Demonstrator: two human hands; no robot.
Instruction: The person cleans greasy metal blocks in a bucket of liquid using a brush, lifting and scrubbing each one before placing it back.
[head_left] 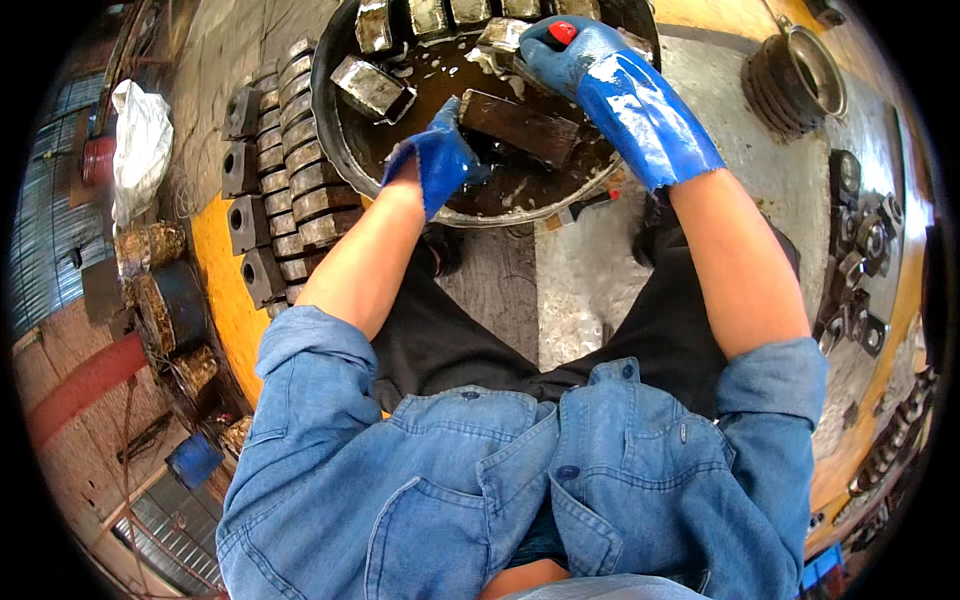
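In a wide round pan (pixel 345 160) of dark, oily liquid, both my hands wear blue rubber gloves. My left hand (pixel 440 160) is closed on the left end of a dark rectangular metal block (pixel 520 128), its thumb up along the block's end and its other fingers partly hidden below. My right hand (pixel 572 55) is closed, higher up over the pan's right side, around a tool whose red handle end (pixel 562 33) sticks out; its working end is hidden. Shiny wet metal blocks lie about the liquid, one block (pixel 372 90) at the left and several along the far rim.
Rows of stacked metal blocks (pixel 305 150) stand left of the pan, with holed blocks (pixel 242 222) beside them. A brush-like tool with a red and black handle (pixel 598 205) lies by the near rim. At right are a ribbed metal cylinder (pixel 795 80) and small metal parts (pixel 850 270).
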